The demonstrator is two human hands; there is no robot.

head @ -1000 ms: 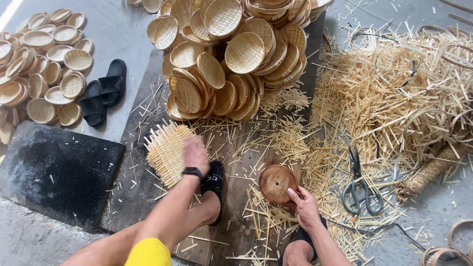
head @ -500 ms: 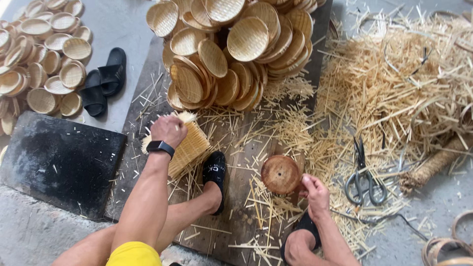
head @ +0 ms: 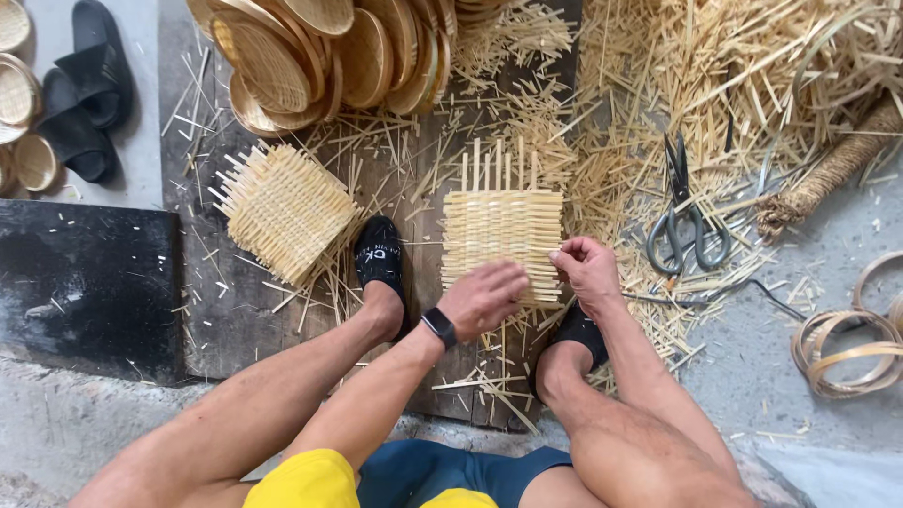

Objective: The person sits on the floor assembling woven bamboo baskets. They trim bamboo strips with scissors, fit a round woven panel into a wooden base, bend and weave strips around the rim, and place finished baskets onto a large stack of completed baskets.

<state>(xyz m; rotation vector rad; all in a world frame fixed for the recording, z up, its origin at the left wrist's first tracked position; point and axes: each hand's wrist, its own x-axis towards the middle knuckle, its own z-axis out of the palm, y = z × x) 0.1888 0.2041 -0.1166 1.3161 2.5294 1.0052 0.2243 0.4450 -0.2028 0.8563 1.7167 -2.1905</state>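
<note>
Bamboo strips, pale yellow, fill the head view, the only view we have. At the centre of the frame lies a square woven mat point(head: 501, 243) on a dark wooden board point(head: 235, 310), with loose strip ends standing out of its upper edge. Our left hand point(head: 484, 299) rests flat on the lower part of the mat, fingers loosely spread, pressing and not gripping. Our right hand point(head: 588, 271) is closed narrow at the mat's lower right edge; it seems to pinch a strip there, but we cannot tell for sure.

To do this step well, we judge that the flat hand should keep the weave from sliding while the other hand works one strip at a time, close to the edge.

A second woven mat point(head: 287, 209) lies tilted at centre left, apart from both hands. Shallow woven baskets point(head: 329, 47) are stacked at the top of the frame, one inside another; nothing else shows in them. Scissors point(head: 685, 209) lie to the right on the loose straw point(head: 752, 85), and bamboo hoops point(head: 851, 348) at the lower right.
</note>
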